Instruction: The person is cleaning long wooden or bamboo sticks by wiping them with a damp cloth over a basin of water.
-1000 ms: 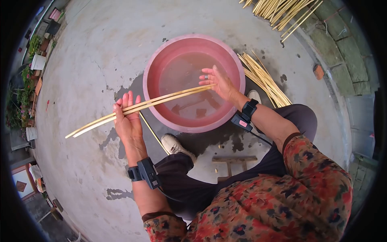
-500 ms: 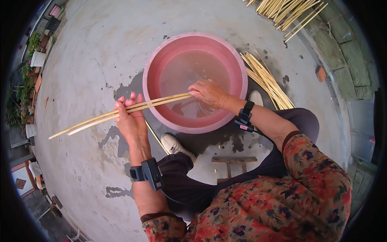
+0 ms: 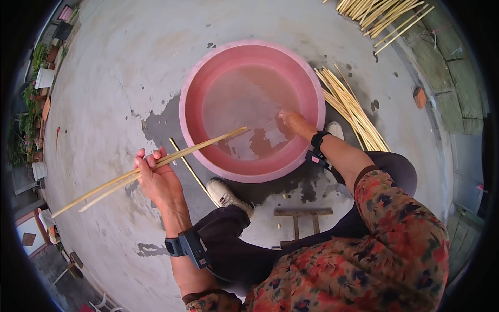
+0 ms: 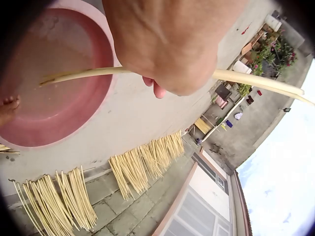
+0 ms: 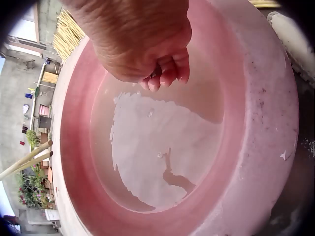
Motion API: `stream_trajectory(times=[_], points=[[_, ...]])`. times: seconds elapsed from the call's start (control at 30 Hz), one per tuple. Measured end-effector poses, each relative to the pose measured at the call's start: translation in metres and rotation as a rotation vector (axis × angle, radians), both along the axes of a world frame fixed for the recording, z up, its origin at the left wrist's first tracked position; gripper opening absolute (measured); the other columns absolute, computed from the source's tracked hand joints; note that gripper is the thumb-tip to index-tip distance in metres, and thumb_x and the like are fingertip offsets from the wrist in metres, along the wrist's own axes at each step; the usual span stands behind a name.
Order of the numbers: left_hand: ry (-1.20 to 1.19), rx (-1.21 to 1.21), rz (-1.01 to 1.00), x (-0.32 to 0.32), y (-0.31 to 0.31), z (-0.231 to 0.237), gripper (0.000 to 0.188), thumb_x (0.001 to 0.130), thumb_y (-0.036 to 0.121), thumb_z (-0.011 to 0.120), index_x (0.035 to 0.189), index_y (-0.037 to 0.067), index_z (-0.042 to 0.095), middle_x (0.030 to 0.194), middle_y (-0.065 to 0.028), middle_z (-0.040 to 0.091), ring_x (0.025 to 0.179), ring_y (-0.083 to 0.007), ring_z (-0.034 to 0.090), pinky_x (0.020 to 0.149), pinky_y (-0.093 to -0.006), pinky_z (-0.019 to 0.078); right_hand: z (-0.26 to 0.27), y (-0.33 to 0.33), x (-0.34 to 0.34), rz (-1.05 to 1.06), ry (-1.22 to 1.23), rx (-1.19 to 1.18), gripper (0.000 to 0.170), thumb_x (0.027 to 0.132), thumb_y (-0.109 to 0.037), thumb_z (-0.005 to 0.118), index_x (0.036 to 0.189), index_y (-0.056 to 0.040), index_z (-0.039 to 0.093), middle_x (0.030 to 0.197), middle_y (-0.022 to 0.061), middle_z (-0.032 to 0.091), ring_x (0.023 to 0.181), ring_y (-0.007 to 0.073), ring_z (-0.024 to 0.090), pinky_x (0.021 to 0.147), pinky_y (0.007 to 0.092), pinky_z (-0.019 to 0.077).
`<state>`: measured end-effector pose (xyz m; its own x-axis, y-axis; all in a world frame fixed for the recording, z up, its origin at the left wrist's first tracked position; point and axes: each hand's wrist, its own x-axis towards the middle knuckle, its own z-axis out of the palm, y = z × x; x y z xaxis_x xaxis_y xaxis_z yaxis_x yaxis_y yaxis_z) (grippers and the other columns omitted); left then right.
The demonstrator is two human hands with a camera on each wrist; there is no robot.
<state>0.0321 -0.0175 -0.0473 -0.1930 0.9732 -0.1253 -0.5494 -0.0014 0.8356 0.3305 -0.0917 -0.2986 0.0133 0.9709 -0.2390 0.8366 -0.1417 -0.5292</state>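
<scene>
Two long pale sticks [image 3: 112, 183] lie in the left hand [image 3: 163, 187], pinched between its thumb and curled fingers. Their far ends reach over the pink basin [image 3: 186, 117], which holds cloudy water. The left wrist view shows the back of the left hand [image 4: 167, 44] with the sticks [image 4: 256, 80] on either side of it. Low over the water at the basin's right side is the right hand [image 3: 297, 125], apart from the sticks. In the right wrist view the right hand [image 5: 140, 44] has curled fingers with a ring, and nothing shows in them.
A bundle of sticks [image 3: 358, 117] lies right of the basin, with more sticks [image 3: 379, 15] at the back right. One stick [image 3: 192, 174] lies by the left shoe [image 3: 223, 193]. A small wooden stool [image 3: 303, 212] stands between the legs. Potted plants line the far left.
The right hand first gripped the sticks' ends, then let go and moved right and down to the water. The left hand has shifted left and toward the body with the sticks.
</scene>
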Motion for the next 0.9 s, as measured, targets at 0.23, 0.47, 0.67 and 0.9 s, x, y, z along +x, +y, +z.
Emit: stream_trajectory(times=[0.23, 0.47, 0.67, 0.9], points=[[0.096, -0.259, -0.137, 0.022, -0.02, -0.037, 0.021, 0.089, 0.028, 0.045, 0.101, 0.01, 0.046, 0.093, -0.0041, 0.056, 0.096, -0.0153, 0.049, 0.087, -0.0349, 0.0353, -0.015, 0.015, 0.026, -1.057, 0.918, 0.25, 0.021, 0.086, -0.018, 0.043, 0.093, -0.0024, 0.055, 0.074, 0.0062, 0.056, 0.064, 0.0137, 0.052, 0.06, 0.0265, 0.0436], [0.139, -0.314, -0.193, 0.043, -0.015, -0.055, 0.019, 0.09, 0.022, 0.044, 0.101, 0.008, 0.051, 0.092, -0.0032, 0.058, 0.093, -0.012, 0.05, 0.083, -0.0288, 0.0354, 0.061, 0.022, -0.05, -0.645, 1.899, -0.437, 0.028, 0.087, -0.031, 0.048, 0.092, -0.0034, 0.052, 0.08, 0.0077, 0.057, 0.072, 0.0202, 0.059, 0.064, 0.0309, 0.0486], [-0.129, -0.305, -0.251, 0.067, -0.004, -0.053, 0.021, 0.089, 0.02, 0.046, 0.098, 0.002, 0.05, 0.089, -0.0066, 0.054, 0.084, -0.0144, 0.052, 0.075, -0.0284, 0.0445, 0.228, 0.052, -0.109, 0.152, 1.305, 0.083, 0.018, 0.086, -0.021, 0.049, 0.092, -0.0041, 0.052, 0.084, 0.007, 0.056, 0.079, 0.0184, 0.057, 0.069, 0.0315, 0.0468], [-0.295, -0.141, -0.361, 0.084, 0.006, -0.019, 0.02, 0.09, 0.022, 0.041, 0.096, 0.004, 0.047, 0.109, -0.0143, 0.052, 0.104, -0.0231, 0.05, 0.085, -0.0367, 0.0423, 0.181, 0.035, -0.078, 0.066, 0.21, 0.458, 0.023, 0.08, -0.014, 0.049, 0.102, -0.0087, 0.047, 0.095, 0.0113, 0.054, 0.086, 0.0306, 0.053, 0.074, 0.038, 0.043]])
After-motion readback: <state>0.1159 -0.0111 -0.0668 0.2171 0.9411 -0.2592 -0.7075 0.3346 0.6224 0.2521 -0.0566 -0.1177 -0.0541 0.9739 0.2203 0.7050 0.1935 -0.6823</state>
